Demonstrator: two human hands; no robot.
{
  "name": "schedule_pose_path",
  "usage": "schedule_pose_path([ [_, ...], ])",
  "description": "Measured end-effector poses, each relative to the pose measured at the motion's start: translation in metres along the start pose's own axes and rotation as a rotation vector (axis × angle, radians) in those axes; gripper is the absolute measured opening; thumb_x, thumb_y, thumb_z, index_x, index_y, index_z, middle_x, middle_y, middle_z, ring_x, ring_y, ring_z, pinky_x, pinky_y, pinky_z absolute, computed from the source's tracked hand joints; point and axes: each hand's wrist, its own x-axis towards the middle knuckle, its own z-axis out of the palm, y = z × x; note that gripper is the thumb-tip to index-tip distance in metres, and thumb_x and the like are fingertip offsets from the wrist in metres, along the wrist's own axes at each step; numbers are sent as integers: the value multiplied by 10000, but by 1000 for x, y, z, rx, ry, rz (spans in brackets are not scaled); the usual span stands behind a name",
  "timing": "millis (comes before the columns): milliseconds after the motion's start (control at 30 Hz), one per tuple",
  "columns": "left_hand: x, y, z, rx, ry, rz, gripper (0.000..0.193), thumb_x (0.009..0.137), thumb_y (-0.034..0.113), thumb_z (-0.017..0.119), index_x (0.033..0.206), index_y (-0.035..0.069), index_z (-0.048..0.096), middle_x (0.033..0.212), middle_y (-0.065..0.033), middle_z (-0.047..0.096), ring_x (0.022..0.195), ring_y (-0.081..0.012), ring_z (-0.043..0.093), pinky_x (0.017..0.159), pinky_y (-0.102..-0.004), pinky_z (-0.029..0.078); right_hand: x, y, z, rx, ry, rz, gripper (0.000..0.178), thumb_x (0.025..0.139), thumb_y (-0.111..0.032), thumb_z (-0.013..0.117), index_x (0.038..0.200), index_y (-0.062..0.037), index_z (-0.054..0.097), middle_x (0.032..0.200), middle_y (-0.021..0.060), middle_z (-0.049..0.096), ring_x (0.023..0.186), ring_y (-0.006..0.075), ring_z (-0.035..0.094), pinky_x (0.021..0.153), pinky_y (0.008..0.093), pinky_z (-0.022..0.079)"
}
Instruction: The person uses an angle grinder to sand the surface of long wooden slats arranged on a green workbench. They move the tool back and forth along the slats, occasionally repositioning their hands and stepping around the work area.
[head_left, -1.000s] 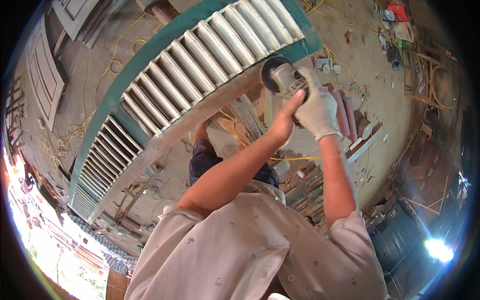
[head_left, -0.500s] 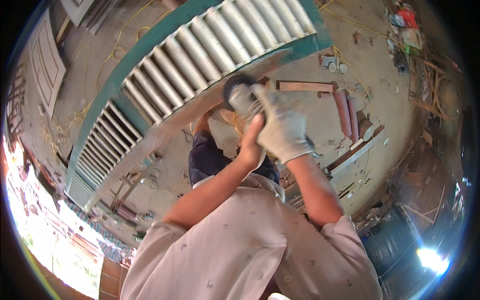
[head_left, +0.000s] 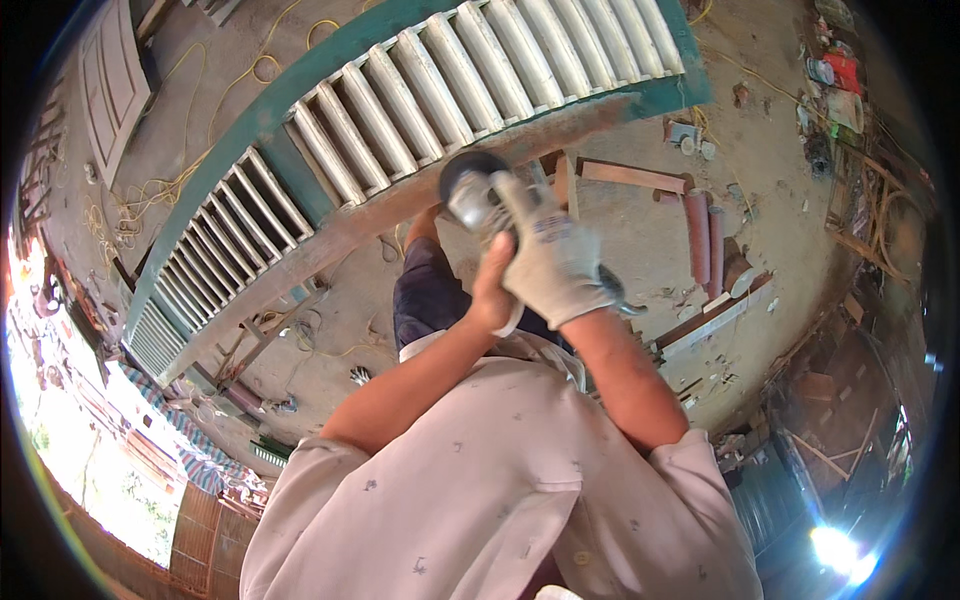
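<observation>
A grey angle grinder (head_left: 478,205) with a dark round disc (head_left: 466,176) is held in both my hands. My right hand (head_left: 556,255), in a pale work glove, wraps round its body from the right. My bare left hand (head_left: 492,285) is closed on it from below, its fingertips partly hidden. The disc lies against or just over the near edge of a long louvred shutter (head_left: 400,192); actual contact cannot be made out. Green paint covers the shutter's frame, the slats (head_left: 430,85) are whitish, and the near edge is bare, brownish wood.
Wooden pieces (head_left: 630,176) and reddish rolls (head_left: 697,235) lie on the floor at right. Yellow cords (head_left: 205,125) trail over the floor at far left, near a pale panelled door (head_left: 115,85). My dark-trousered leg (head_left: 430,285) stands below the shutter.
The grinder has moved left along the shutter's near edge, with both hands still on it. The shutter and floor have shifted right in the view.
</observation>
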Motion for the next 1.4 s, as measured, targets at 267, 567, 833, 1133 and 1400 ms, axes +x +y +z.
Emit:
schedule_pose_path([
  [267,17,-7,-8,127,-104,-22,618,1107,494,583,1548,65,531,1439,-89,653,1350,-210,611,1173,-395,453,-3,17,1,27,123,9,656,859,-232,729,1492,-226,556,1233,186,710,1035,424,749,868,531,599],
  [567,39,-24,21,207,-60,-69,557,1086,499,624,1431,62,636,1340,-62,692,1211,-188,642,1103,-361,469,-2,40,-17,36,172,43,707,828,-237,794,1495,-197,561,1284,190,743,1119,414,746,963,524,586],
  [833,-66,46,-48,-20,62,14,882,1037,719,490,1630,70,423,1570,-173,552,1442,-356,542,1257,-510,387,-13,-78,55,11,-101,-95,627,886,-293,721,1487,-220,557,1187,175,635,992,413,724,802,550,566],
  [1133,-16,29,-22,170,-42,-49,731,1091,619,528,1560,60,497,1473,-124,642,1352,-285,629,1182,-455,479,-10,-32,20,-33,65,55,700,865,-332,756,1516,-190,542,1276,206,713,1126,430,724,929,534,580],
  [1400,-17,-66,23,859,-458,-300,873,929,603,818,1510,13,542,1247,-84,688,1106,-166,626,966,-376,522,-70,94,-58,506,517,418,721,795,-345,918,1379,-47,620,1212,147,754,1093,263,743,939,409,577],
])
